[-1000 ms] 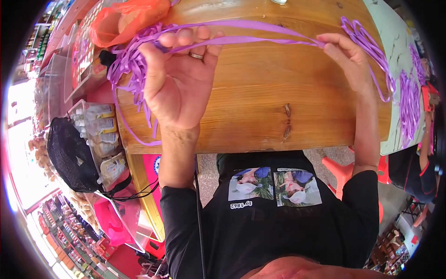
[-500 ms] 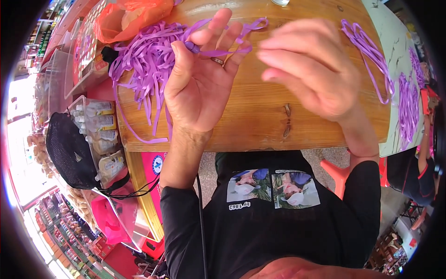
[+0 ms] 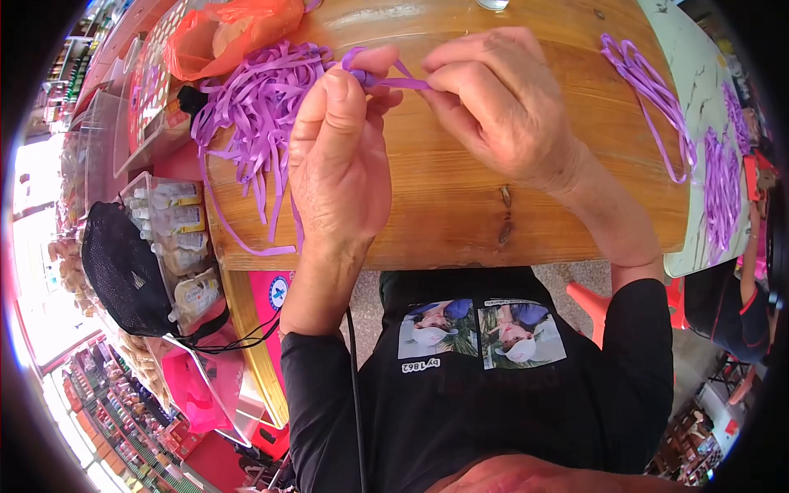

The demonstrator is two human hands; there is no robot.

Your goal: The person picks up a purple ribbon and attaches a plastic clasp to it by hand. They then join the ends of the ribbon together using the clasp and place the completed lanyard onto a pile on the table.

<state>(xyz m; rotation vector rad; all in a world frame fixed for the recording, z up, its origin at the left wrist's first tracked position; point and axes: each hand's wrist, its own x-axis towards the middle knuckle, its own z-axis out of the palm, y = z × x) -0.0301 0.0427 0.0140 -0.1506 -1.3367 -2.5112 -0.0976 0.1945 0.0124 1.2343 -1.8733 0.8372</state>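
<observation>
A purple ribbon strap (image 3: 403,83) is stretched between my two hands above the wooden table. My left hand (image 3: 341,156) is closed, its thumb and fingers pinching the strap at a small purple fitting (image 3: 366,78) whose exact kind I cannot make out. My right hand (image 3: 505,107) pinches the strap's other part between thumb and forefinger, to the right of the left fingertips. Beside and behind my left hand lies a tangled heap of purple straps (image 3: 255,123); one loose strap trails toward the table's front edge.
An orange plastic bag (image 3: 230,37) sits at the far left. Looped purple straps (image 3: 649,99) lie on the wooden table (image 3: 460,222) at right, with more purple bundles (image 3: 722,189) on a white marbled surface. Small bottles (image 3: 177,214) and a black mesh bag (image 3: 123,267) stand at left.
My right hand has moved left and taken hold of the strap. The left hand has turned and closed from an open palm into a pinch.
</observation>
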